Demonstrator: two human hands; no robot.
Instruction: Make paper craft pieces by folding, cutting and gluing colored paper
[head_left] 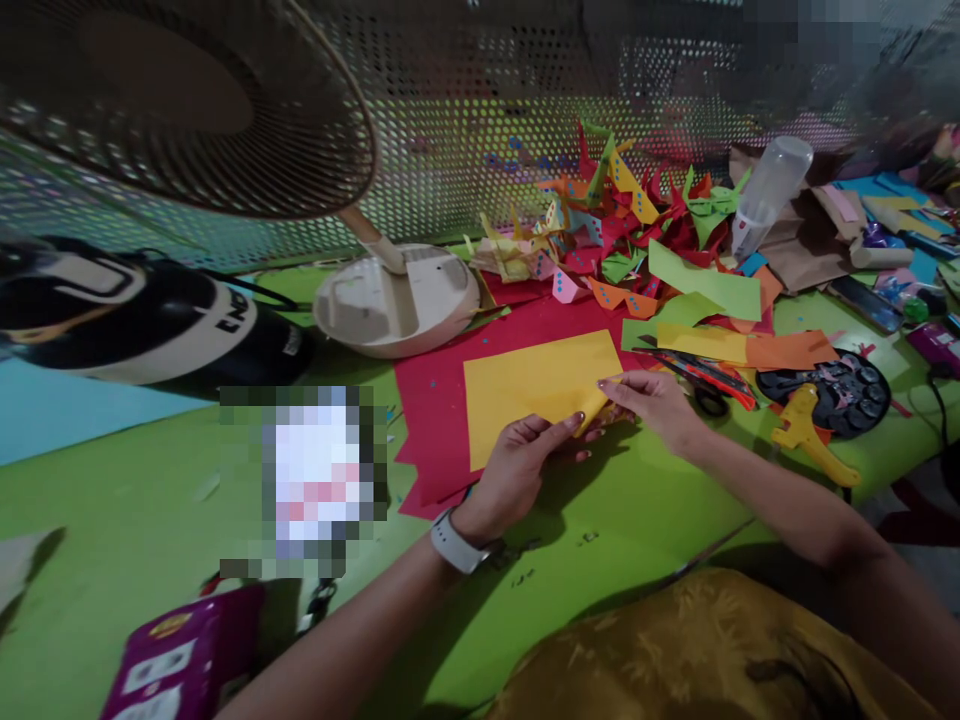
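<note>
A small folded piece of yellow paper [592,408] is held between my two hands. My left hand [517,465], below a pale watch band, pinches its lower left end between thumb and fingers. On its upper right side, my right hand [656,405] grips with thumb and forefinger. Just behind lies a flat yellow sheet [517,385], resting on red paper [431,400] with a jagged left edge. The exact folds are partly hidden by my fingers.
A heap of folded colored paper shapes [600,230] lies at the back. To the right are scissors [709,400], an orange cutter [739,385] and a yellow glue gun [806,430]. A fan base [397,310], black bottle [165,320] and purple packet [184,650] stand left.
</note>
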